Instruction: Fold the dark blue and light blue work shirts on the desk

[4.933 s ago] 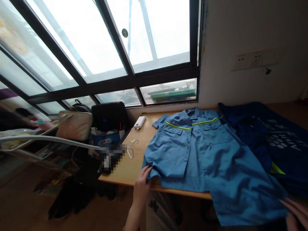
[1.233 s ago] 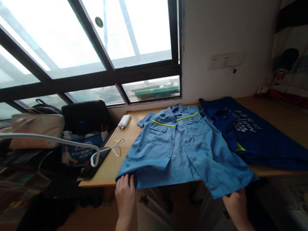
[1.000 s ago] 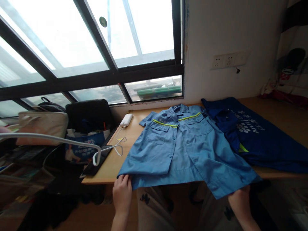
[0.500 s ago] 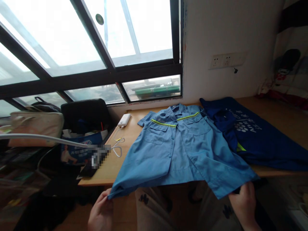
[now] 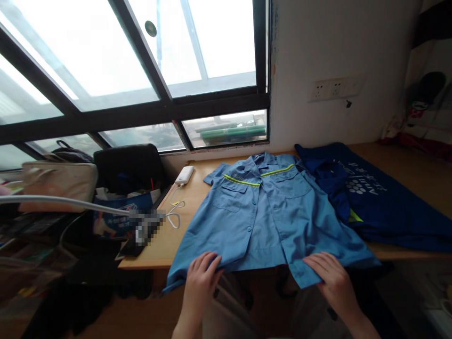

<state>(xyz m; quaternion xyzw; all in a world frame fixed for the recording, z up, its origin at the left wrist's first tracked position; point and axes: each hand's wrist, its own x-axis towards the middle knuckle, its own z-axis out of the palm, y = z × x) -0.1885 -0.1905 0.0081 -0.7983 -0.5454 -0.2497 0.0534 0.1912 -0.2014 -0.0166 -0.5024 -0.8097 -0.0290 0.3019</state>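
Two hands are laid on the near hem of a light blue work shirt [image 5: 261, 212], which is spread front-up and buttoned on the tabletop [image 5: 196, 193]. The shirt's long axis, from collar to hem, runs straight away from the hands. The collar and the yellow-green chest stripe are found at the far end, towards the window [image 5: 226, 128], and the hem is draped over the near tabletop edge.

The left hand [image 5: 201, 278] is set at the lower corner of one front panel, with its fingers bent over the cloth. Whether the thumb is pinched in beneath cannot be told. The right hand [image 5: 330, 278] is pressed flat and palm-down on the lower edge of the other panel, its fingers spread wide and nothing gripped. Both hands are about equally near the hem, and the buttoned placket is seen between them.

Beyond the right hand, a dark blue garment [image 5: 384, 207] with white print is laid just beside the shirt, touching its sleeve. Beyond the left hand, a white power bank [image 5: 185, 175] and its looped cable [image 5: 175, 213] are seen on the tabletop, with a black bag [image 5: 129, 167] past them.
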